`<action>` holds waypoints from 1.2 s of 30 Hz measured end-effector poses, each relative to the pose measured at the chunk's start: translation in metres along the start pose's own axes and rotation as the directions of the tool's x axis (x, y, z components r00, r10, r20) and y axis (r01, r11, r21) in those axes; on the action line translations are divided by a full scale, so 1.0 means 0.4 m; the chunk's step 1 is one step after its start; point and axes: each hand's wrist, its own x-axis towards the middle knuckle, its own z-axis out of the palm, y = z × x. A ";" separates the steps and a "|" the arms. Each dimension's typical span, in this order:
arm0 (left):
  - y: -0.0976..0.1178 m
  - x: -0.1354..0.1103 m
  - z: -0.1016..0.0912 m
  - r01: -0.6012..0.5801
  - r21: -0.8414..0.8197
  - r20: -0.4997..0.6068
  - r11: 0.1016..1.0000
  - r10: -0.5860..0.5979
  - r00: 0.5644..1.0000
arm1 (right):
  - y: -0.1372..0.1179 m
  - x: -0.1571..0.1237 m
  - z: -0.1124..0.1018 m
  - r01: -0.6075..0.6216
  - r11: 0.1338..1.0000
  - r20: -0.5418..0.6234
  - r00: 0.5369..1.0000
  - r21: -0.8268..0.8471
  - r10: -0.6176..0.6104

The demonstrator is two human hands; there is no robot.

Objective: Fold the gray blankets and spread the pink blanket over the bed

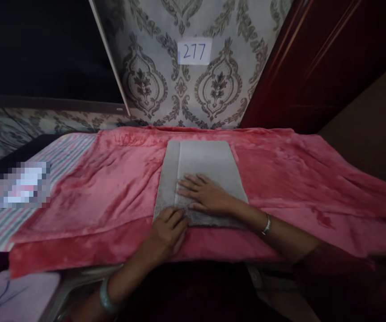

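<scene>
we can read one piece of writing: a white paper label (194, 51) on the wall, handwritten in blue ink with the number 277. a small pale mark sits on the lower frame of the dark flat screen (45, 49), too small for us to make out, and the object (25, 184) at the far left is pixelated past reading.

the grey cloth (204, 158) lies in the middle of the pink-red blanket (122, 174), roughly rectangular, with a short, soft pile and a straight vertical line running down its left part. the blanket looks plush as well, rumpled into soft ridges and patchy where the nap turns from pale to deep red. under its left side we see a striped fabric (67, 150) in white, grey and pink.

our right hand (206, 194) rests flat on the grey cloth, fingers extended and a little apart, gripping nothing. our left hand (169, 230) is at the cloth's near left corner, fingers bent; we cannot tell whether they pinch the edge or only press on it. each wrist wears a bracelet, the right one silvery. behind, the wallpaper (218, 85) carries leafy medallions, beside a glossy dark red panel (290, 67).
</scene>
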 end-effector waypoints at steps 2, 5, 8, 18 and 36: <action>-0.001 -0.001 0.000 0.002 -0.012 0.017 1.000 -0.002 1.000 | 0.048 0.027 -0.010 -0.081 0.997 0.002 0.997 -0.011 0.081; -0.004 -0.003 -0.002 0.015 -0.029 0.016 0.999 -0.015 1.000 | 0.113 0.045 -0.036 -0.296 0.955 -0.015 0.955 -0.024 0.296; -0.005 -0.003 -0.005 -0.002 -0.033 -0.028 0.999 0.001 1.000 | 0.124 0.003 -0.054 -0.454 0.891 -0.072 0.889 -0.014 0.452; -0.014 0.010 -0.002 0.043 -0.003 -0.009 0.999 -0.043 0.999 | -0.004 -0.260 0.052 -0.420 0.908 -0.140 0.899 -0.007 0.415; -0.062 0.171 -0.056 0.077 -0.254 0.368 0.964 0.023 0.930 | -0.137 -0.292 0.067 -0.335 0.940 -0.310 0.888 0.066 0.338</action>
